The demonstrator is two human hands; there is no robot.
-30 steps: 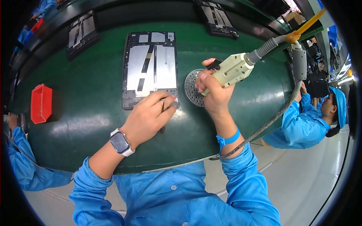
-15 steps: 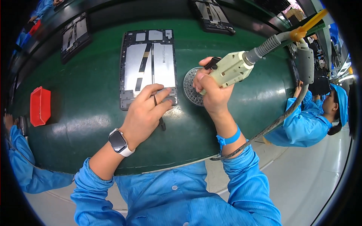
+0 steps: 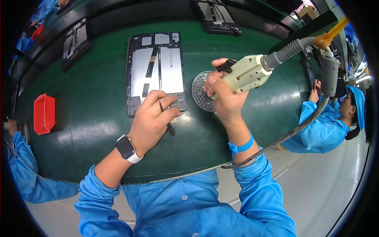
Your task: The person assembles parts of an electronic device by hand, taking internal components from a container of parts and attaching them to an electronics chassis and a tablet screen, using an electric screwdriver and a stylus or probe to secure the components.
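An opened tablet (image 3: 171,77) lies on the green table, its silver inside and dark ribbon strips facing up. My left hand (image 3: 152,118) rests over its lower edge, fingertips touching the frame. Between those fingers is pinched a thin black tool (image 3: 170,129) with a pointed end; its kind is unclear. My right hand (image 3: 227,93) is wrapped round a pale electric screwdriver (image 3: 246,73) with a black lever. Beneath that hand sits a round metal screw dish (image 3: 200,94) pierced with holes, partly covered. The screwdriver's bit is hidden by my hand.
A red bin (image 3: 44,114) stands at the left. Two more opened tablets lie beyond, one far left (image 3: 75,43) and one far right (image 3: 218,16). A grey cable (image 3: 294,132) loops past my right forearm. A co-worker (image 3: 327,124) sits at the right.
My right hand and the screwdriver have shifted slightly right, and the cable swings with them. My left hand stays at the tablet's lower edge. The whole view has moved a little.
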